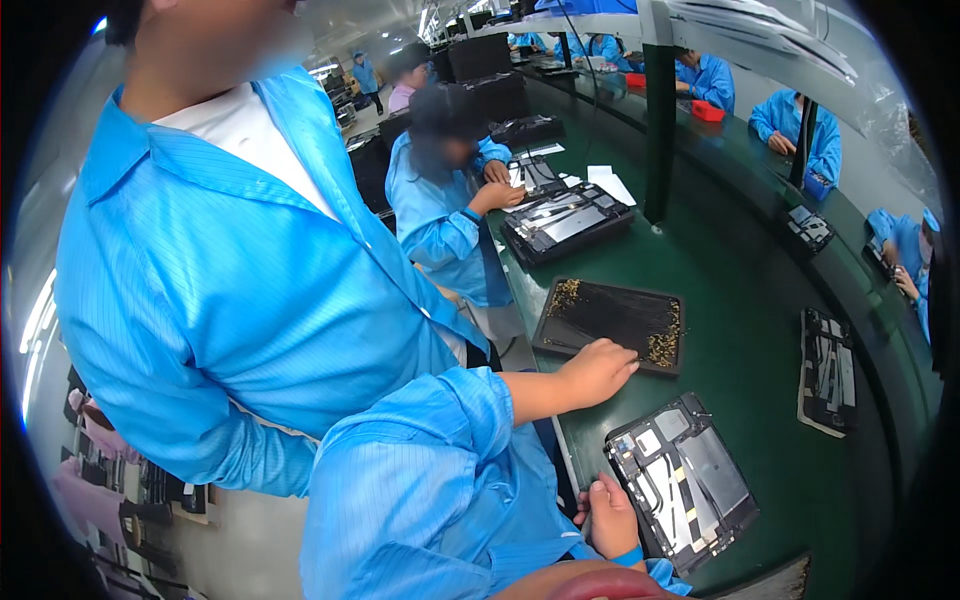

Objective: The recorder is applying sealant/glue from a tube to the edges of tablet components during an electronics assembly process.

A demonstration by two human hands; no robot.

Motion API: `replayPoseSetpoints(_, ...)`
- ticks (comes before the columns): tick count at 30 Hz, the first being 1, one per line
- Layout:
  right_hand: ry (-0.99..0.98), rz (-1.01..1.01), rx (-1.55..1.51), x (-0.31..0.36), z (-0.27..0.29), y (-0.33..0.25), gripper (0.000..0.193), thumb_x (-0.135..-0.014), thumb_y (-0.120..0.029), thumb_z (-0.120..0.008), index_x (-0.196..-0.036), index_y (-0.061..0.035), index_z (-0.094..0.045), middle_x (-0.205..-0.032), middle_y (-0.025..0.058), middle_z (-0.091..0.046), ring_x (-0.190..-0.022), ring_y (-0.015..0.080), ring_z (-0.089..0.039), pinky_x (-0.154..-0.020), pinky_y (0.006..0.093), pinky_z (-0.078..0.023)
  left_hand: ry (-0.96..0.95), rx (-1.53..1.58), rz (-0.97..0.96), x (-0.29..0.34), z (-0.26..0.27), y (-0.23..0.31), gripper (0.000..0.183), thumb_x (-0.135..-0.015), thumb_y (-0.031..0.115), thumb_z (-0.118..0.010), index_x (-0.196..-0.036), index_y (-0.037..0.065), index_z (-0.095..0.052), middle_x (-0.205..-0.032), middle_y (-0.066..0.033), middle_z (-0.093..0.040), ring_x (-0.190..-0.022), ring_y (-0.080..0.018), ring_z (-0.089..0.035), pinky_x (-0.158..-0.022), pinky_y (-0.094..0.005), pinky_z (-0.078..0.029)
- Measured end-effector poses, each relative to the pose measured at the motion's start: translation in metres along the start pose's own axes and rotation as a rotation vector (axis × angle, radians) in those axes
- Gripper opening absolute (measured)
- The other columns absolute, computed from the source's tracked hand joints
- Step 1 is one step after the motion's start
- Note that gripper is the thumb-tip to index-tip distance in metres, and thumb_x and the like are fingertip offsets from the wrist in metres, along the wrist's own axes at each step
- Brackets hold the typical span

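My left hand (598, 372) reaches over the near edge of a shallow black tray (610, 312). Its fingers are bent together at a pile of small gold-coloured screws (662, 349) in the tray's near right corner; whatever they pinch is too small to make out. Beside an opened tablet (685, 485), my right hand (608, 518) is closed, thumb over curled fingers, with a blue band at its wrist. What it holds, if anything, is hidden. Silver panels, ribbon cables and yellow-black striped tape show inside the tablet, which lies flat on the green bench (590, 430).
A person in a blue coat (230, 250) stands close on my left. Farther along, a seated person (435, 200) works beside stacked opened tablets (565, 220). A dark post (657, 130) rises from the bench. Another opened tablet (828, 370) lies right, with more people beyond.
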State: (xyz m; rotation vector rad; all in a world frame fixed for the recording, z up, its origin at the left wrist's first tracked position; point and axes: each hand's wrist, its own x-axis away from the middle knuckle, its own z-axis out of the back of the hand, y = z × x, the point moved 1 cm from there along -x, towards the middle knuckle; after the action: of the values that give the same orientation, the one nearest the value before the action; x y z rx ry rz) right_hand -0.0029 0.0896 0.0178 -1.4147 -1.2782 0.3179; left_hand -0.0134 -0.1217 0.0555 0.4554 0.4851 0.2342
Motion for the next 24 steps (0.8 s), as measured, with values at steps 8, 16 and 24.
replayPoseSetpoints(8,0.017,-0.032,-0.092,-0.006,0.003,0.003,0.043,-0.084,-0.020,-0.044,-0.116,0.0060,-0.034,-0.072,0.0080,-0.051,-0.054,0.0101,-0.047,-0.049,0.0213,-0.042,-0.060,0.067,0.102,0.024,-0.008,0.017,0.025,-0.078,0.017,-0.048,-0.093,-0.001,-0.055,-0.087,-0.0129,-0.055,-0.090,-0.0294,-0.045,-0.080,-0.0367,-0.036)
replayPoseSetpoints(16,0.051,-0.013,-0.095,-0.003,0.004,0.004,0.044,-0.084,-0.021,-0.044,-0.116,0.0071,-0.034,-0.073,0.0086,-0.051,-0.058,0.0110,-0.048,-0.050,0.0220,-0.043,-0.013,-0.030,0.044,0.023,-0.010,0.008,0.026,-0.079,0.017,-0.047,-0.096,-0.001,-0.053,-0.093,-0.0152,-0.052,-0.094,-0.0299,-0.046,-0.091,-0.0378,-0.029)
replayPoseSetpoints(24,0.090,-0.051,-0.074,0.002,-0.002,-0.006,0.040,-0.085,-0.019,-0.043,-0.116,0.0050,-0.036,-0.076,0.0104,-0.052,-0.059,0.0126,-0.049,-0.054,0.0230,-0.044,0.022,-0.077,-0.098,0.007,0.010,-0.011,0.026,-0.076,0.018,-0.050,-0.094,0.001,-0.054,-0.092,-0.0148,-0.051,-0.095,-0.0301,-0.044,-0.088,-0.0400,-0.031)
